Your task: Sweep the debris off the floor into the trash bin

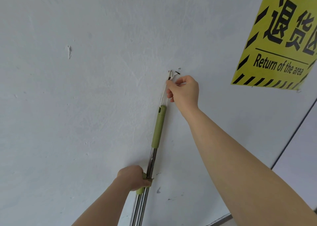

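Broom handle (158, 128), green-capped at the top and bare metal lower down, lies close against the pale wall (85, 71), running from about 6 o'clock at the bottom edge up toward the centre of the view. A second metal tube runs alongside it near the bottom, probably a matching dustpan's handle. Neither the brush end, the floor debris nor the trash bin is in view, so sweeping cannot be judged begun.

A white hanging cord (165, 91) loops from the cap up to a small dark nail or hook (176, 72) in the wall, just past 12 o'clock of the cap. The right hand (184, 91) reaches up there, its fingers (169, 84) pinched on the cord just below the hook. That grip suits lifting the loop off or slipping it on; given the task, taking the broom down seems likelier.

The left hand (133, 177), at roughly 6 o'clock of the right, is clenched around the metal shafts at a green collar. Holding low most likely steadies the weight, leaving the cord slack enough to work at the hook.

A yellow hazard sign (277, 37) reading "Return of the area" is stuck to the wall at 2 o'clock, well apart from the hands.
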`<state>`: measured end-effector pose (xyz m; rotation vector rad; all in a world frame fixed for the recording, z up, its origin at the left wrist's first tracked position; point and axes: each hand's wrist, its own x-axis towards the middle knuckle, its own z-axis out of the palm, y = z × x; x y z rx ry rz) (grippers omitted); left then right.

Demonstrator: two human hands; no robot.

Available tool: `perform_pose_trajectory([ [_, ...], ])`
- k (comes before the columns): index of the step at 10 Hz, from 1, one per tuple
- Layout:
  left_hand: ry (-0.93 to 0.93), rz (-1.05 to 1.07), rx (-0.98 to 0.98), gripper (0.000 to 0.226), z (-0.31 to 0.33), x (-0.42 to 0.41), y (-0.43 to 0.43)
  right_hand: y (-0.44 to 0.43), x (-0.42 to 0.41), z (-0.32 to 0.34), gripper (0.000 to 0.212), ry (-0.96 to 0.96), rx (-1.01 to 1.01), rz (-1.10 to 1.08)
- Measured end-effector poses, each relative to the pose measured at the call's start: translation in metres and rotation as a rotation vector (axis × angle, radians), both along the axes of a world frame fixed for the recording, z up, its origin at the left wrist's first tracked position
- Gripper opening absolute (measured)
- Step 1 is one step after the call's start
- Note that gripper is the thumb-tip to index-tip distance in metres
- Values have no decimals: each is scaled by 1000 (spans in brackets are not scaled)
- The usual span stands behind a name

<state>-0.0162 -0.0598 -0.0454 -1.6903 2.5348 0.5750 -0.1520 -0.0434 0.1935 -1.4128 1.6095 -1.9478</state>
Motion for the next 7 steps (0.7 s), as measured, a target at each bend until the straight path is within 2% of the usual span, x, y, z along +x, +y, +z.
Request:
perform_pose_trajectory([
  [3, -47, -26, -36, 30, 3, 11, 12, 13, -4, -22, 20, -31, 153, 30],
  [5, -49, -26, -87, 43, 9, 29, 23, 24, -1, -38, 26, -56, 235, 45],
  [7, 86, -16, -91, 58, 32, 60, 44, 57, 12, -51, 37, -62, 322, -25],
])
